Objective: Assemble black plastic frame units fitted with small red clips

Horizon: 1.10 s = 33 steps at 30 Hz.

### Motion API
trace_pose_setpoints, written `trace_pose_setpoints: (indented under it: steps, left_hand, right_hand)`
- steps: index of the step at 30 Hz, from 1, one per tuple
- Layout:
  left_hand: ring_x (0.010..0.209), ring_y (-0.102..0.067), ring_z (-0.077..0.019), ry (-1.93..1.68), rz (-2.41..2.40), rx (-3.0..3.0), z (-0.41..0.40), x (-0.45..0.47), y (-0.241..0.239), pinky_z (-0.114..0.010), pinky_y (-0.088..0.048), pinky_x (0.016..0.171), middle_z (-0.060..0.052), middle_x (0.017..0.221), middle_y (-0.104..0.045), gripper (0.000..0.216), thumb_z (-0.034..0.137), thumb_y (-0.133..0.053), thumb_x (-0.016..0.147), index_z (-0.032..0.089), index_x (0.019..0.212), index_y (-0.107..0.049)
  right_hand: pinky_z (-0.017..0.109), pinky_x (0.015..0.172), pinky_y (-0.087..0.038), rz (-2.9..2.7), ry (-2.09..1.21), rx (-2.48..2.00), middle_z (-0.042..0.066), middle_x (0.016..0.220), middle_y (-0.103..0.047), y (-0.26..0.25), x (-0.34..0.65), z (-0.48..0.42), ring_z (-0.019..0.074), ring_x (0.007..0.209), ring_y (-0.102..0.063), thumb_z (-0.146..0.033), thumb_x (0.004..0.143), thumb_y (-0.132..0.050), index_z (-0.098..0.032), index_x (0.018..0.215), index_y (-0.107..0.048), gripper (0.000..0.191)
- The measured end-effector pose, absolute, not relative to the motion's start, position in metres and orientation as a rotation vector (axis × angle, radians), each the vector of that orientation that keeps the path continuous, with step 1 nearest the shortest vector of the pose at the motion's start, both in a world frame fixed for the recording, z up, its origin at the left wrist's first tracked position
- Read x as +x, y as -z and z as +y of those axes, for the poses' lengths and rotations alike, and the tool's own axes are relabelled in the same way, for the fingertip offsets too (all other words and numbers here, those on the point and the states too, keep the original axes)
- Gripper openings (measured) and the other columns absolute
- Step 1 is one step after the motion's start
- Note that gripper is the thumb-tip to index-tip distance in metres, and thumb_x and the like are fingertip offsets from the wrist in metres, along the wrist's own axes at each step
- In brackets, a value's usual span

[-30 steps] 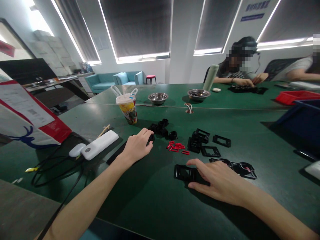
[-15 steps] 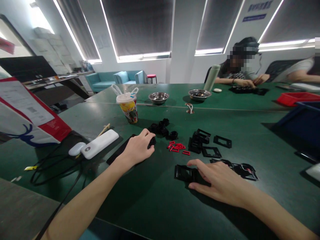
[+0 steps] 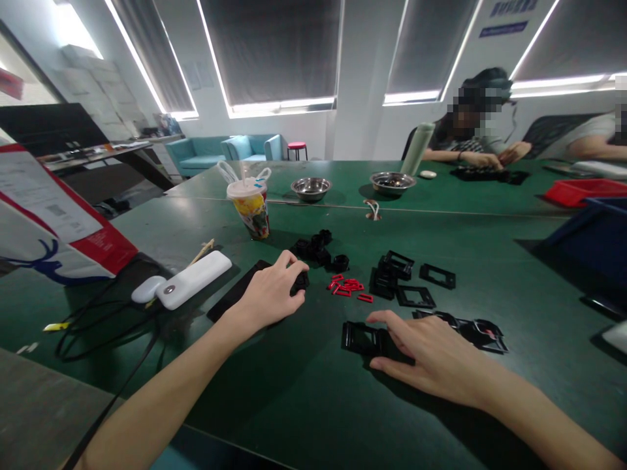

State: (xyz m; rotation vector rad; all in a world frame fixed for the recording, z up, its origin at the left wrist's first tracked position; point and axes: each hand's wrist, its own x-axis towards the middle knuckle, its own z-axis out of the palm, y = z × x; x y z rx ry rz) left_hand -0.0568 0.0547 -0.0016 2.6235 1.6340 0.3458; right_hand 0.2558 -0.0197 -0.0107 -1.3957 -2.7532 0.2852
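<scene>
My left hand point(image 3: 274, 288) is curled, with thumb and fingers round a small black plastic part point(image 3: 300, 282). A dark flat phone-like slab point(image 3: 235, 290) lies under that wrist. Lower right, my right hand point(image 3: 431, 352) has its thumb and forefinger at the right end of a black rectangular plastic frame point(image 3: 353, 338) on the table. Between the hands is a loose pile of small red rectangular rings point(image 3: 349, 285). Black ring-shaped parts point(image 3: 313, 249) sit just beyond my left hand. Several black frames point(image 3: 415, 297) lie beyond my right hand, and more black pieces point(image 3: 482, 331) beside it.
On the green table point(image 3: 294, 405) stand a drink cup point(image 3: 251, 205) and two metal bowls point(image 3: 311, 189). A white device point(image 3: 196, 281) with cables is at left, near a paper bag point(image 3: 63, 222). Blue point(image 3: 592, 235) and red bins point(image 3: 582, 192) stand right. A co-worker point(image 3: 480, 130) sits opposite.
The left hand and its black part have shifted very slightly right. My right hand keeps its place at the frame. The view has tilted a little.
</scene>
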Motion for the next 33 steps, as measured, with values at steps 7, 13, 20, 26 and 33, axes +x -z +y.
trace_pose_setpoints:
  steps: [7, 13, 20, 26, 33]
  left_hand:
    - [0.114, -0.073, -0.0324, -0.293, 1.643, 2.612, 0.0560, -0.0593, -0.0008, -0.044, -0.063, 0.092, -0.012, 0.142, -0.063, 0.055, 0.035, -0.067, 0.096, 0.020, 0.147, -0.055]
    - [0.115, -0.072, -0.0310, -0.252, 1.592, 2.604, 0.0572, -0.0578, 0.0019, -0.042, -0.060, 0.095, -0.009, 0.128, -0.073, 0.035, 0.034, -0.063, 0.095, 0.021, 0.128, -0.065]
    - [0.098, -0.072, -0.0284, -0.320, 1.567, 2.564, 0.0555, -0.0571, -0.0004, -0.039, -0.058, 0.082, -0.007, 0.109, -0.074, 0.026, 0.034, -0.067, 0.088, 0.022, 0.110, -0.062]
    - [0.092, -0.067, -0.0264, -0.464, 1.484, 2.546, 0.0528, -0.0551, -0.0002, -0.038, -0.054, 0.080, -0.005, 0.099, -0.069, 0.024, 0.029, -0.068, 0.084, 0.023, 0.104, -0.055]
    - [0.081, -0.062, -0.0203, -0.620, 1.331, 2.496, 0.0489, -0.0513, -0.0010, -0.033, -0.050, 0.073, -0.001, 0.093, -0.065, 0.026, 0.023, -0.071, 0.079, 0.022, 0.096, -0.052]
  right_hand:
    - [0.032, 0.066, -0.040, -2.743, -0.276, -1.374, 0.000, 0.079, -0.070, 0.0116, 0.2564, -0.0190, 0.0249, 0.067, -0.070, -0.052, 0.104, -0.064, -0.023, 0.138, -0.054, 0.046]
    - [0.032, 0.066, -0.038, -2.746, -0.293, -1.396, -0.001, 0.078, -0.069, 0.0117, 0.2567, -0.0185, 0.0251, 0.066, -0.069, -0.053, 0.104, -0.063, -0.024, 0.138, -0.053, 0.046]
    - [0.032, 0.065, -0.040, -2.736, -0.295, -1.382, -0.001, 0.077, -0.069, 0.0108, 0.2565, -0.0204, 0.0239, 0.064, -0.068, -0.053, 0.104, -0.062, -0.023, 0.137, -0.055, 0.046]
    - [0.032, 0.065, -0.041, -2.722, -0.283, -1.361, -0.001, 0.076, -0.068, 0.0109, 0.2566, -0.0195, 0.0235, 0.063, -0.068, -0.053, 0.104, -0.062, -0.023, 0.136, -0.056, 0.045]
    - [0.032, 0.064, -0.040, -2.744, -0.304, -1.379, -0.002, 0.076, -0.067, 0.0116, 0.2577, -0.0200, 0.0242, 0.065, -0.068, -0.051, 0.105, -0.061, -0.025, 0.139, -0.053, 0.044]
